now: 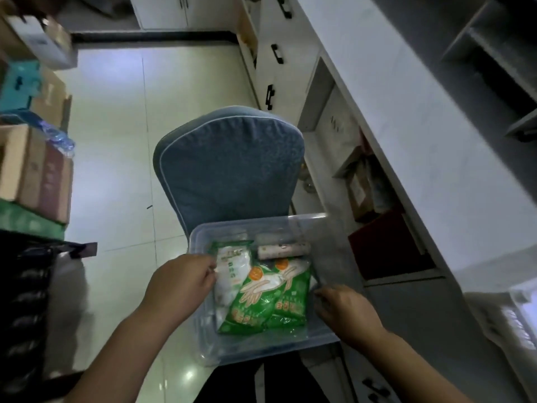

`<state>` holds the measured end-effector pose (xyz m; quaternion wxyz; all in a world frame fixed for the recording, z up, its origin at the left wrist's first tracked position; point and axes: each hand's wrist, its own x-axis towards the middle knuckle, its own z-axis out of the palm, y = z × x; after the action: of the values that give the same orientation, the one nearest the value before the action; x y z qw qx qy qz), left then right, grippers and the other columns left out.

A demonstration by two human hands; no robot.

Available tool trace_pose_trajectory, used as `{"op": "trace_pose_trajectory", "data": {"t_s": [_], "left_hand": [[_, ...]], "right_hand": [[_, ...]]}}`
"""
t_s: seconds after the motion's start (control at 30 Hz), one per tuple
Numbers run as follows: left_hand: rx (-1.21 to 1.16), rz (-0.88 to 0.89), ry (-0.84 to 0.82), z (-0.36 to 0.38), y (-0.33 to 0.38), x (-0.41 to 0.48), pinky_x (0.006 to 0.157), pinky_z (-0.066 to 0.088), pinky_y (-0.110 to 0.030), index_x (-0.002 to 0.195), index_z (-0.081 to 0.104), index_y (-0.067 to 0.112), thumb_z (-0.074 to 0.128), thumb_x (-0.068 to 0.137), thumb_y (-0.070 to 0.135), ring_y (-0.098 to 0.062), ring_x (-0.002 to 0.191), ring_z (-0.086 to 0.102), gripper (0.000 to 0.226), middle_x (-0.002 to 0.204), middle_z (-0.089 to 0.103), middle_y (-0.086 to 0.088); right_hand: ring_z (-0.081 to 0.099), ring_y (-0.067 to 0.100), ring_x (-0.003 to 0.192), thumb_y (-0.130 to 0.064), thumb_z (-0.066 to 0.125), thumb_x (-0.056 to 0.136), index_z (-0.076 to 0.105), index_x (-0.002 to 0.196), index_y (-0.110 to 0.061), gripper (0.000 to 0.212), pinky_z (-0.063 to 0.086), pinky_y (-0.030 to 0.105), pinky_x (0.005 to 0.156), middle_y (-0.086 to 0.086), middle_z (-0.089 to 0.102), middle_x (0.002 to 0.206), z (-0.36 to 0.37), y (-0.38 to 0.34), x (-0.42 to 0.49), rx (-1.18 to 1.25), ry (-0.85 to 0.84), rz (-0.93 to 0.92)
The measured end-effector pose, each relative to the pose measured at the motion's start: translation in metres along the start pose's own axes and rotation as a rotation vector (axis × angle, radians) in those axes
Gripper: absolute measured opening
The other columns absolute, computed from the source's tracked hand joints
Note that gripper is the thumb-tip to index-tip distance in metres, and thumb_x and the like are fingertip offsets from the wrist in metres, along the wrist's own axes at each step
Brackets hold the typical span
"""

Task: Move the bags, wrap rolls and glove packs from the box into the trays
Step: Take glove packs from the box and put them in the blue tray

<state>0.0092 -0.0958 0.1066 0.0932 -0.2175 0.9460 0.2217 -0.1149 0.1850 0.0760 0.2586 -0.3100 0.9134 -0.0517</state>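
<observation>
The clear box (261,286) sits on the blue chair (229,164), with green glove packs (261,298), a white bag (232,274) and a wrap roll (283,250) inside. The left hand (181,283) is nearest the white bag, which lies at 3 o'clock from it, long way pointing 12 to 6; its fingers pinch the bag's edge. The right hand (345,311) grips the box's right rim.
</observation>
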Motion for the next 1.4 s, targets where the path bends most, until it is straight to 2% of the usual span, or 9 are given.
{"op": "trace_pose_trajectory", "data": {"t_s": [0.4,0.7,0.87,1.0,1.07,1.13,1.23,1.33,1.4], "left_hand": [[0.034,-0.151,-0.165,0.088,-0.036,0.008,0.072,0.043,-0.028,0.108,0.059,0.032,0.045,0.090,0.036,-0.014,0.097,0.059,0.023,0.105,0.066,0.010],[-0.048,-0.181,-0.168,0.135,-0.021,0.015,0.068,0.050,-0.030,0.101,0.067,0.027,0.058,0.085,0.025,-0.020,0.085,0.065,0.019,0.092,0.072,0.004],[-0.065,-0.161,-0.149,0.139,0.000,0.016,0.065,0.050,-0.030,0.100,0.068,0.024,0.061,0.083,0.023,-0.023,0.083,0.066,0.019,0.088,0.072,0.000],[-0.079,-0.288,-0.098,0.140,0.010,0.022,0.060,0.036,-0.027,0.098,0.064,0.026,0.048,0.087,0.027,-0.017,0.086,0.060,0.019,0.093,0.068,0.005],[-0.147,-0.380,-0.056,0.138,0.015,0.025,0.056,0.033,-0.026,0.092,0.064,0.026,0.050,0.087,0.027,-0.016,0.080,0.060,0.015,0.088,0.069,0.005],[-0.221,-0.435,-0.083,0.137,0.020,0.027,0.057,0.038,-0.026,0.090,0.065,0.027,0.052,0.087,0.029,-0.015,0.080,0.061,0.013,0.087,0.069,0.006],[-0.433,-0.492,-0.114,0.136,0.030,0.035,0.062,0.040,-0.024,0.082,0.068,0.026,0.058,0.085,0.031,-0.014,0.079,0.063,0.011,0.085,0.071,0.004],[-0.919,-0.637,-0.067,0.130,0.039,0.047,0.073,0.046,-0.025,0.071,0.067,0.024,0.068,0.078,0.031,-0.009,0.075,0.063,0.010,0.079,0.070,0.004],[-1.280,-0.757,-0.026,0.126,0.041,0.054,0.080,0.048,-0.029,0.090,0.066,0.020,0.070,0.078,0.031,-0.009,0.080,0.065,0.016,0.085,0.070,0.002]], "right_hand": [[0.058,0.028,0.108,-0.026,0.058,0.087,0.060,0.119,-0.014,0.034,0.046,0.030,0.087,0.012,0.063,0.121,0.133,0.010,0.162,0.200,-0.390,0.127],[0.045,0.035,0.124,-0.046,0.066,0.079,0.031,0.138,-0.001,0.082,0.042,0.039,0.100,0.020,0.043,0.140,0.188,0.023,0.217,0.373,-0.482,0.371],[0.062,0.032,0.096,-0.041,0.064,0.083,0.064,0.105,-0.004,0.043,0.042,0.029,0.072,0.018,0.067,0.107,0.177,0.024,0.200,0.312,-0.477,0.287],[0.058,0.017,0.059,-0.019,0.069,0.082,0.059,0.061,-0.013,0.024,0.041,0.028,0.057,0.002,0.061,0.057,0.144,0.021,0.175,0.636,-0.254,0.244],[0.054,0.000,0.043,-0.013,0.068,0.083,0.053,0.055,-0.019,0.033,0.041,0.015,0.044,-0.008,0.054,0.043,0.120,0.025,0.162,0.841,-0.165,0.307],[0.060,-0.004,0.047,-0.013,0.066,0.084,0.063,0.067,-0.016,0.018,0.044,0.010,0.044,-0.007,0.065,0.054,0.098,0.028,0.153,1.104,-0.137,0.386],[0.070,0.021,0.075,-0.013,0.061,0.087,0.068,0.095,-0.004,0.014,0.056,0.031,0.069,0.007,0.075,0.084,0.076,0.025,0.144,1.461,-0.179,0.501],[0.062,0.035,0.102,-0.010,0.053,0.090,0.060,0.113,0.003,0.027,0.047,0.048,0.096,0.021,0.068,0.109,0.064,0.010,0.139,1.693,-0.228,0.572],[0.061,0.035,0.106,-0.011,0.051,0.091,0.060,0.115,0.003,0.029,0.044,0.049,0.100,0.022,0.067,0.113,0.063,-0.003,0.135,1.778,-0.274,0.576]]}}
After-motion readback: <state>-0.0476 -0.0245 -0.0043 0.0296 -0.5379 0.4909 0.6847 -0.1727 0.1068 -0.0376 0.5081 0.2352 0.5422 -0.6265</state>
